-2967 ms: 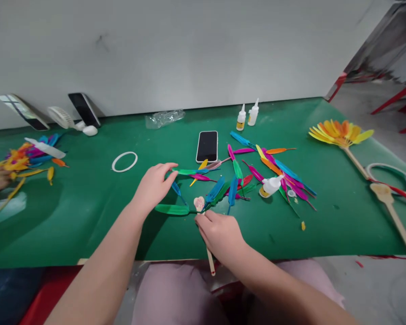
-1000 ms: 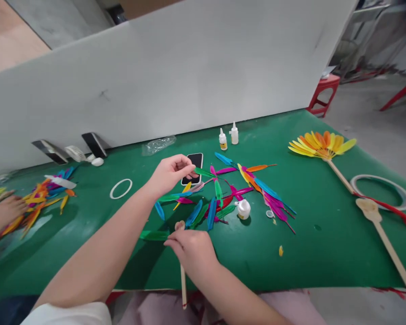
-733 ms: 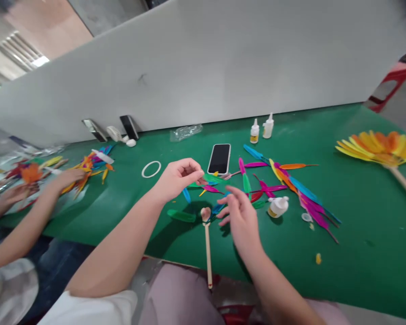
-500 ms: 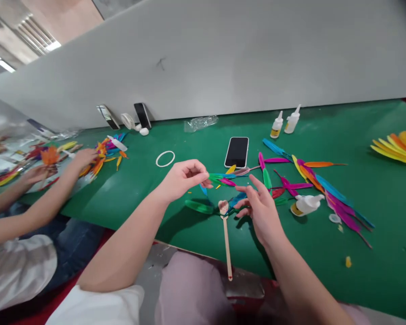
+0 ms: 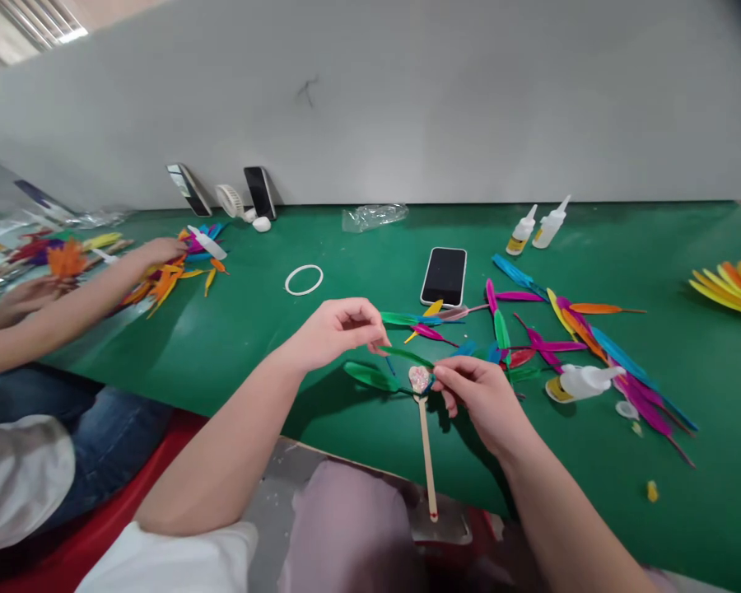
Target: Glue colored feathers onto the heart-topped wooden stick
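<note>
Head view: both hands are up over the green table (image 5: 240, 346), working btwn them a green feather (image 5: 411, 357). L hand (image 5: 349, 333) has thumb & fingertips pinched on its L end; R hand (image 5: 485, 399) grips the other end btwn thumb & index, right beside the head of a wooden stick (image 5: 425, 436). Stick lies w/ its pinkish, speckled head on the tabletop & handle running toward the person, red-marked end out past the table edge. Another green feather (image 5: 370, 376) lies L of the head, its stem reaching it. Loose feathers (image 5: 559, 346) in blue, magenta, orange, etc. are strewn beyond & R of the R hand. A squeeze bottle (image 5: 584, 383) sits tilted amid them, nozzle pointing R, w/ a small white cap (image 5: 626, 409) nr it. Phone (image 5: 445, 276) lies face up beyond the hands; 2 upright bottles (image 5: 536, 230) stand farther back, R of it. White ring (image 5: 304, 280) is on the table to the L, clear plastic wrap (image 5: 374, 217) nr the wall. Yellow-orange feather fan (image 5: 732, 284) is cut off at the R edge. Far L, a co-worker's hand (image 5: 165, 249) is over another feather pile.
</note>
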`<state>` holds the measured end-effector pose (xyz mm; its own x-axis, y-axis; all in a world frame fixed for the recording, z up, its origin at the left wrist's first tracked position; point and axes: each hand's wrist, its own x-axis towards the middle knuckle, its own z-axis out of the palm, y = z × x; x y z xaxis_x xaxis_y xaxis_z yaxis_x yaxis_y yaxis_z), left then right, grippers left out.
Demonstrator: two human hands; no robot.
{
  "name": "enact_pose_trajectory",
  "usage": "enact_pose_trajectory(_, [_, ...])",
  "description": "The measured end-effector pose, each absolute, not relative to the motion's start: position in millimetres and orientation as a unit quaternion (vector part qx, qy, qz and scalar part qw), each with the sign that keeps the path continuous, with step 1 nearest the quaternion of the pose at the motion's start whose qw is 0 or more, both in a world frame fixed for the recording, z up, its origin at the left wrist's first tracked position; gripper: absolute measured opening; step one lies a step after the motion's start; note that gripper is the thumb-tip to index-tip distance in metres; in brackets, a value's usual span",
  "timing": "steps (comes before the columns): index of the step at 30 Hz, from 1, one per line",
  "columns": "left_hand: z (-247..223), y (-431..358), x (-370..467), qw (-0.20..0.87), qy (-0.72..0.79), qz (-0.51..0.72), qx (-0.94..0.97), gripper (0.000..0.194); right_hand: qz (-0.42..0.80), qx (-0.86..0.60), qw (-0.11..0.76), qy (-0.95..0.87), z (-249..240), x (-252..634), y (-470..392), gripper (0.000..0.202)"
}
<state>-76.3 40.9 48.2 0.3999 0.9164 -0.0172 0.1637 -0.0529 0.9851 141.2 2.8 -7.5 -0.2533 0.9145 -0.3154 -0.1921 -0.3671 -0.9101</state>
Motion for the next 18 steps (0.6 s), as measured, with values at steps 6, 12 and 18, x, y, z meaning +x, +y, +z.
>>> enact_pose_trajectory(6, [27.3, 32.1, -66.9, 0.54, 0.47, 0.343, 0.608, 0.036, 0.66, -0.503, 0.381, -0.407, -7.7, 132.4, 0.6, 0.029])
enact_pose_trajectory(12, [16.2, 29.2, -73.1, 0.449, 0.529, 0.344, 0.633, 0.03, 0.627, -0.53, 0.34, -0.458, -15.7, 131.5, 0.1, 0.031])
enact_pose_trajectory(18, [2.3, 29.2, -95.5, 0.363, 0.542, 0.342, 0.676, 0.042, 0.435, -0.604, 0.343, -0.574, -16.9, 138.0, -6.7, 0.027])
